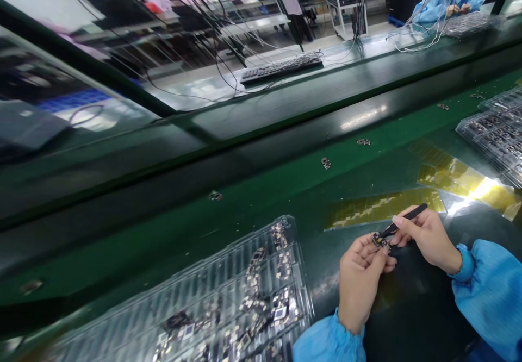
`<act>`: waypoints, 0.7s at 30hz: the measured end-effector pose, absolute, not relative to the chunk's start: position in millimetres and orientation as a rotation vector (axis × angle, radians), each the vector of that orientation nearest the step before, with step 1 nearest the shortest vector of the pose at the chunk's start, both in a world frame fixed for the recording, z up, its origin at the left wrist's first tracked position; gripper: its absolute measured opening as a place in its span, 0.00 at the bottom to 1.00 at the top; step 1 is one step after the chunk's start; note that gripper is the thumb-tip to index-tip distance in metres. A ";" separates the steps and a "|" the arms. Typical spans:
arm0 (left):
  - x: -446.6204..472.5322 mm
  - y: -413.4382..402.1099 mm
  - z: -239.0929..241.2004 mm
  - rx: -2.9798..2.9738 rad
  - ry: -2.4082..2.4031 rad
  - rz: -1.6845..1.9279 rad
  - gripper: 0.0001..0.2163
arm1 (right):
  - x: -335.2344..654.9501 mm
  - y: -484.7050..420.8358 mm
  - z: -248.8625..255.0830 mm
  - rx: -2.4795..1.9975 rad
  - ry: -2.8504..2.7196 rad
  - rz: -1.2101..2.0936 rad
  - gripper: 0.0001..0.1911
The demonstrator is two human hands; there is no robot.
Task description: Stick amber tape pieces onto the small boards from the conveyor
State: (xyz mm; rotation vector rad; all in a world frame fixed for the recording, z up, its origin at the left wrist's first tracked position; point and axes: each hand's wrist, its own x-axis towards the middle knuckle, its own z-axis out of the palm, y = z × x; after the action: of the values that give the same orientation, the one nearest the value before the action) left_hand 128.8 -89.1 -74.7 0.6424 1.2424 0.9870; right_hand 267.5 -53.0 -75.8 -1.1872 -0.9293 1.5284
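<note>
Indoors, over a glossy counter (pixel 310 204), short of its far edge, the left hand (pixel 362 278) pinches a circuit board (pixel 378 240), the right hand (pixel 430 237) tweezers (pixel 415 211).

The left hand (pixel 364 275) holds a small circuit board (pixel 381 241); the right hand (pixel 424 235) holds black tweezers (pixel 408 218) against it, right of a clear tray (pixel 134 313).

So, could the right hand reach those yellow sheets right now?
Probably yes: the yellow sheets lie just beyond the right hand, with nothing visible blocking the way, though it holds black tweezers.
</note>
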 end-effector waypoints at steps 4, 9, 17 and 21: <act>129.1 -89.0 -74.1 0.637 1.249 0.992 0.18 | 267.6 -53.2 -75.7 -1.192 -0.933 1.518 0.17; 129.5 -89.0 -73.1 0.649 1.252 1.001 0.17 | 267.6 -53.3 -74.5 -1.191 -0.958 1.507 0.16; 128.7 -89.5 -74.3 0.644 1.259 1.002 0.15 | 267.7 -54.9 -71.8 -1.187 -0.994 1.493 0.15; 128.6 -89.9 -74.4 0.632 1.257 1.002 0.14 | 267.9 -54.6 -70.7 -1.197 -0.989 1.488 0.16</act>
State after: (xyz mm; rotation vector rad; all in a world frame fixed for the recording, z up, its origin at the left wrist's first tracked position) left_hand 128.6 -89.9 -74.4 0.6318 1.2572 1.0020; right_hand 267.9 -54.6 -70.7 -1.1967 -0.9887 1.4879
